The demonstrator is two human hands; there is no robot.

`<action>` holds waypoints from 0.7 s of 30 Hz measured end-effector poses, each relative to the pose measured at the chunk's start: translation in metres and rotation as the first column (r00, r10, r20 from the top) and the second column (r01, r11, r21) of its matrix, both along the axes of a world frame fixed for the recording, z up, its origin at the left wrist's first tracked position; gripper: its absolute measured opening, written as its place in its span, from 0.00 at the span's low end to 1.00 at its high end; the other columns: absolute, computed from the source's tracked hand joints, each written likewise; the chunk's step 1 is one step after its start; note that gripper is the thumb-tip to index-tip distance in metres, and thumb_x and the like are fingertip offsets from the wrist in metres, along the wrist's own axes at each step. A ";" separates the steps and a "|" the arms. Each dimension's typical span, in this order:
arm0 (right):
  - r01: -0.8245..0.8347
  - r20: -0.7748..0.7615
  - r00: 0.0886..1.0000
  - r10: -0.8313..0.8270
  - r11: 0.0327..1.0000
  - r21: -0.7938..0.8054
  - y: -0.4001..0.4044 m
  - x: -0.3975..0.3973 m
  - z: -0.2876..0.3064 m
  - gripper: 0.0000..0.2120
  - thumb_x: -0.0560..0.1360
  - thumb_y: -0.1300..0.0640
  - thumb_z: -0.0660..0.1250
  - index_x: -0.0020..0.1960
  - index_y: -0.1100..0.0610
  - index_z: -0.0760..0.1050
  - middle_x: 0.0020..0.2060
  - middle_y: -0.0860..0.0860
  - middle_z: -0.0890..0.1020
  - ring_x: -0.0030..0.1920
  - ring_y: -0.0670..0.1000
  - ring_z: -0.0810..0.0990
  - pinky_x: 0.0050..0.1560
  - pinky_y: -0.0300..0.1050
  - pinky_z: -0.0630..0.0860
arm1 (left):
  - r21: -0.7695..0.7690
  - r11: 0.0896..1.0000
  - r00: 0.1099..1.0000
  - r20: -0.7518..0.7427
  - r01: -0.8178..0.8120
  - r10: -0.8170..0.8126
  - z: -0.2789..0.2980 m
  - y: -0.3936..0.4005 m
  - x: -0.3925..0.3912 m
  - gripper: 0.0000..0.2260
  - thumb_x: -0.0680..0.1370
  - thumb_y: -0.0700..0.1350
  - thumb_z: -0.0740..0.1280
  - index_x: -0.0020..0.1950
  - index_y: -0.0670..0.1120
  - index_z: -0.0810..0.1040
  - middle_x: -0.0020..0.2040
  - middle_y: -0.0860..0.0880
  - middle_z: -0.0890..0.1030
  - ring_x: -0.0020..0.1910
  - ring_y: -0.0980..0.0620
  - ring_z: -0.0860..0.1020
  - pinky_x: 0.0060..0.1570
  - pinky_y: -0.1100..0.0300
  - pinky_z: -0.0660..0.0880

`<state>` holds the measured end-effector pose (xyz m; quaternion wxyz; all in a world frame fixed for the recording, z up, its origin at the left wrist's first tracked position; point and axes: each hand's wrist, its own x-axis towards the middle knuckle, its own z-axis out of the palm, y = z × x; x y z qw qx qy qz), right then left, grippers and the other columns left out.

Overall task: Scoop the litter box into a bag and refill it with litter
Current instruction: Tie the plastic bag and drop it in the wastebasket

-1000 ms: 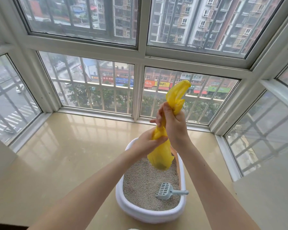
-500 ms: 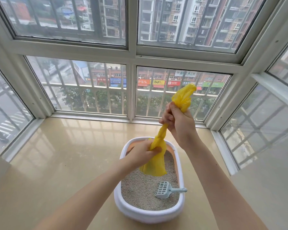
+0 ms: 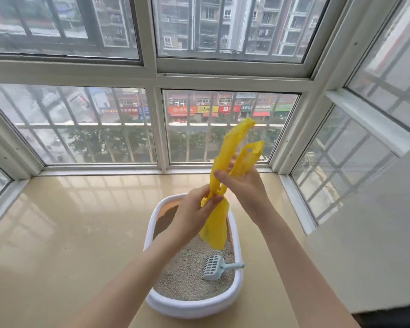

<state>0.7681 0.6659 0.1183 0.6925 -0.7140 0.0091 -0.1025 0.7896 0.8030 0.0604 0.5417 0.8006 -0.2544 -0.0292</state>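
Both hands hold a yellow bag [image 3: 217, 223] above the litter box [image 3: 194, 308]: left hand [image 3: 197, 209] pinches its knot, right hand [image 3: 242, 183] grips the handles.

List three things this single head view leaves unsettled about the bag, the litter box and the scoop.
- Yellow bag: contents unseen; the plastic is opaque.
- Litter box: its middle hidden behind the bag and left hand.
- Scoop: whether waste remains under it; too small to tell.

red, orange and yellow shop signboards [image 3: 219, 109] across the street beyond the window, lettering too blurred to read
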 end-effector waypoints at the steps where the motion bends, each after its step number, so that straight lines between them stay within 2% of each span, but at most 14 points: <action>1: -0.015 -0.029 0.999 0.014 0.999 -0.033 -0.005 -0.005 -0.009 0.13 0.73 0.60 0.72 0.56 0.56 0.77 0.45 0.50 0.83 0.48 0.46 0.81 0.48 0.38 0.77 | 0.032 0.999 1.000 0.012 0.007 -0.007 0.001 -0.006 -0.001 0.07 0.80 0.49 0.64 0.48 0.47 0.78 0.41 0.47 0.80 0.39 0.55 0.75 0.39 0.67 0.70; 3: 0.026 -0.082 0.996 -0.029 0.999 -0.037 -0.010 -0.016 -0.026 0.11 0.74 0.58 0.71 0.56 0.56 0.78 0.47 0.50 0.84 0.49 0.46 0.82 0.51 0.40 0.77 | 0.098 0.995 0.999 0.037 0.017 -0.020 0.001 -0.019 -0.002 0.05 0.80 0.48 0.63 0.45 0.54 0.76 0.38 0.53 0.78 0.38 0.57 0.72 0.36 0.68 0.65; 5: 0.152 -0.068 0.986 -0.154 0.988 -0.042 -0.013 -0.027 -0.039 0.07 0.77 0.59 0.68 0.54 0.57 0.81 0.47 0.51 0.85 0.48 0.46 0.83 0.52 0.40 0.77 | 0.131 0.987 0.991 0.087 0.088 -0.100 -0.003 -0.031 -0.003 0.07 0.80 0.47 0.63 0.45 0.59 0.73 0.36 0.58 0.74 0.40 0.55 0.71 0.37 0.64 0.64; 7: 0.282 -0.034 0.958 -0.283 0.959 -0.029 -0.016 -0.037 -0.043 0.08 0.79 0.59 0.65 0.51 0.57 0.82 0.45 0.50 0.86 0.49 0.46 0.83 0.50 0.38 0.76 | 0.164 0.969 0.972 0.118 0.185 -0.205 -0.005 -0.042 -0.005 0.06 0.79 0.47 0.64 0.45 0.57 0.72 0.37 0.60 0.75 0.44 0.54 0.71 0.40 0.60 0.66; 8: 0.338 -0.023 0.941 -0.338 0.941 -0.010 -0.017 -0.042 -0.043 0.09 0.79 0.58 0.64 0.49 0.57 0.83 0.45 0.50 0.86 0.49 0.46 0.83 0.51 0.39 0.77 | 0.167 0.960 0.964 0.108 0.223 -0.243 -0.007 -0.046 -0.005 0.02 0.79 0.49 0.64 0.46 0.55 0.74 0.39 0.60 0.76 0.45 0.55 0.71 0.41 0.59 0.68; 9: 0.392 -0.019 0.920 -0.392 0.920 0.023 -0.019 -0.047 -0.042 0.10 0.80 0.59 0.63 0.48 0.57 0.83 0.44 0.50 0.86 0.48 0.47 0.84 0.51 0.39 0.77 | 0.156 0.955 0.958 0.098 0.253 -0.270 -0.007 -0.049 -0.004 0.03 0.78 0.50 0.65 0.50 0.53 0.77 0.42 0.60 0.77 0.47 0.56 0.72 0.43 0.59 0.70; 11: 0.514 -0.031 0.858 -0.513 0.855 0.075 -0.023 -0.059 -0.042 0.11 0.80 0.58 0.63 0.45 0.57 0.83 0.43 0.51 0.86 0.48 0.48 0.84 0.51 0.40 0.77 | 0.116 0.945 0.946 0.072 0.305 -0.315 -0.009 -0.054 -0.002 0.08 0.77 0.51 0.67 0.55 0.53 0.78 0.47 0.60 0.79 0.51 0.58 0.75 0.49 0.58 0.74; 15: 0.716 -0.052 0.697 -0.716 0.688 0.116 -0.030 -0.092 -0.044 0.12 0.81 0.58 0.61 0.45 0.59 0.82 0.44 0.54 0.86 0.50 0.49 0.83 0.56 0.46 0.76 | 0.057 0.904 0.905 -0.004 0.424 -0.424 -0.011 -0.060 0.002 0.07 0.77 0.49 0.68 0.54 0.50 0.78 0.50 0.57 0.81 0.52 0.59 0.78 0.55 0.55 0.75; 18: 0.802 -0.058 0.597 -0.800 0.591 0.088 -0.035 -0.117 -0.046 0.13 0.81 0.58 0.60 0.45 0.61 0.81 0.44 0.54 0.86 0.50 0.51 0.83 0.56 0.47 0.77 | 0.025 0.862 0.863 -0.019 0.506 -0.505 -0.010 -0.070 0.000 0.06 0.77 0.47 0.68 0.53 0.48 0.79 0.49 0.56 0.82 0.50 0.59 0.79 0.55 0.57 0.75; 21: 0.877 -0.085 0.480 -0.873 0.474 0.076 -0.041 -0.144 -0.048 0.13 0.81 0.57 0.61 0.44 0.58 0.82 0.43 0.53 0.86 0.49 0.52 0.84 0.55 0.49 0.78 | 0.007 0.828 0.827 -0.050 0.561 -0.560 -0.012 -0.086 -0.009 0.05 0.77 0.45 0.68 0.51 0.47 0.79 0.47 0.56 0.82 0.47 0.58 0.79 0.53 0.57 0.75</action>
